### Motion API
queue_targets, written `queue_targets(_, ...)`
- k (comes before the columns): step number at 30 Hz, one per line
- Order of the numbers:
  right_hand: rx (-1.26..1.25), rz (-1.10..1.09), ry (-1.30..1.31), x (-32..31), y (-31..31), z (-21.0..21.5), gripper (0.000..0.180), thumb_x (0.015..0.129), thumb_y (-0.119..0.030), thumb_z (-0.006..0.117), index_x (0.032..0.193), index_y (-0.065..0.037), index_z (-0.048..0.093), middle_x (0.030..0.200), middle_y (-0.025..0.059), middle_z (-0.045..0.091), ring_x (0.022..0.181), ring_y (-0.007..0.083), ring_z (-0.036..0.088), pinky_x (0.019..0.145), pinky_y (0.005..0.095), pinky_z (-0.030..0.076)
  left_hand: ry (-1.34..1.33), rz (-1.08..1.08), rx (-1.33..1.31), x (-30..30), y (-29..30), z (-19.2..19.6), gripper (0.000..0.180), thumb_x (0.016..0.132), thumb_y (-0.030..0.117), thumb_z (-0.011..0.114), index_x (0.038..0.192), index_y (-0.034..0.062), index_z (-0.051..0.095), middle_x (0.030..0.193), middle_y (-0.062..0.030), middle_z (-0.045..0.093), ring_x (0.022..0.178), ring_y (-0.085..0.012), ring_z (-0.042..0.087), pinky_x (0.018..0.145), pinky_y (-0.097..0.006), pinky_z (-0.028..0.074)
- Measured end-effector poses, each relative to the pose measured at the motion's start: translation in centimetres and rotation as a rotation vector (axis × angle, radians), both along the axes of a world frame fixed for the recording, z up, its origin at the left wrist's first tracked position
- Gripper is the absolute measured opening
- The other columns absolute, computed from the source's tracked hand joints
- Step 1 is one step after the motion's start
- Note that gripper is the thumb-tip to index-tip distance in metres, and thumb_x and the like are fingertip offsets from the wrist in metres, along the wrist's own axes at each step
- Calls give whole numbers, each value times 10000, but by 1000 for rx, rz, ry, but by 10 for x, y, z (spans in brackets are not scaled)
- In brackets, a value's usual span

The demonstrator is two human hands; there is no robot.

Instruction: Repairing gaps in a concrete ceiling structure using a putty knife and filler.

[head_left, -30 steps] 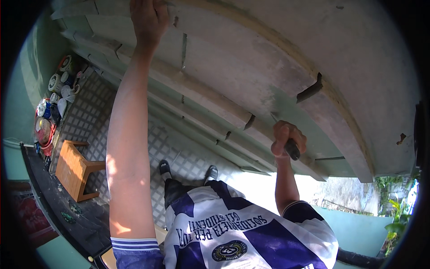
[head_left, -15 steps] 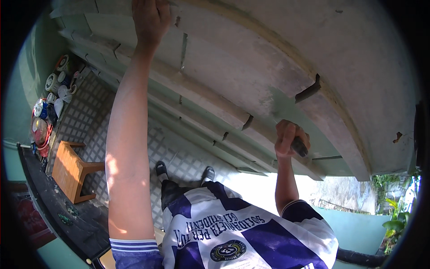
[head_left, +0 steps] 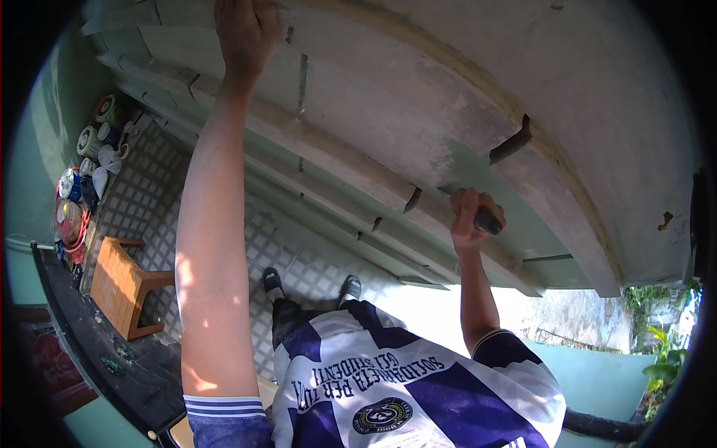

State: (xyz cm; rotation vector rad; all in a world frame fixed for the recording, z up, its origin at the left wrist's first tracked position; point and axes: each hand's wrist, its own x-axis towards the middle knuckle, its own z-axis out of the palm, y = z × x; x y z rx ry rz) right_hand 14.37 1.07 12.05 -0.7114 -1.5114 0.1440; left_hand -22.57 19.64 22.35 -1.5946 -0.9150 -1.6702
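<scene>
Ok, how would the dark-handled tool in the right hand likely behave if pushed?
The dark-handled tool is probably light, since the right hand alone holds it. Its blade looks thin, so may flex slightly, though little shows. The rounded handle might twist under pressure.

The smeared grey-white panel [head_left: 388, 123] at upper centre sits dim; glare bleaches the pale ground [head_left: 433, 306] lower right of centre; fisheye vignetting blackens the corners.

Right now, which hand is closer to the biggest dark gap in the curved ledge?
Right. The right hand, gripping a dark-handled tool, is below the dark gap in the picture; the left hand is far to the gap's left, near the top edge.
</scene>
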Motion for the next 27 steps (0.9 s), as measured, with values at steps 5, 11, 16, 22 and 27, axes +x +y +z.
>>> queue_targets(5,64,98,67,-6,-4,6,325,856,63,576,593,-54,426,490,44,537,408,124,518,422,254,396,24,7,18,-6,5,-3,215,990,102,350,888,19,521,847,-142,516,802,-298,485,790,-415,404)
queue_targets(11,47,142,67,-6,0,12,332,882,43,564,592,-49,430,475,51,515,404,126,511,403,261,386,-39,-50,-20,-4,3,-4,177,967,82,353,900,9,499,841,-149,500,802,-292,481,781,-417,404)
queue_targets(16,28,79,43,-3,0,8,333,890,45,554,594,-48,433,474,55,511,404,124,499,407,268,395,-3,-24,-2,-4,4,-3,174,963,79,354,897,1,494,840,-159,494,796,-304,475,774,-422,401)
queue_targets(22,-10,62,25,-7,-2,3,328,880,55,563,598,-51,434,479,61,515,408,126,501,412,267,408,-1,8,-3,-5,3,-4,211,982,115,352,891,2,505,837,-160,489,792,-313,470,771,-426,396)
queue_targets(27,-54,3,-5,-6,4,-3,324,879,63,564,603,-48,434,482,62,512,412,128,505,416,268,415,5,3,-25,-1,3,-1,216,980,112,343,882,2,502,842,-160,483,800,-314,466,768,-429,391)
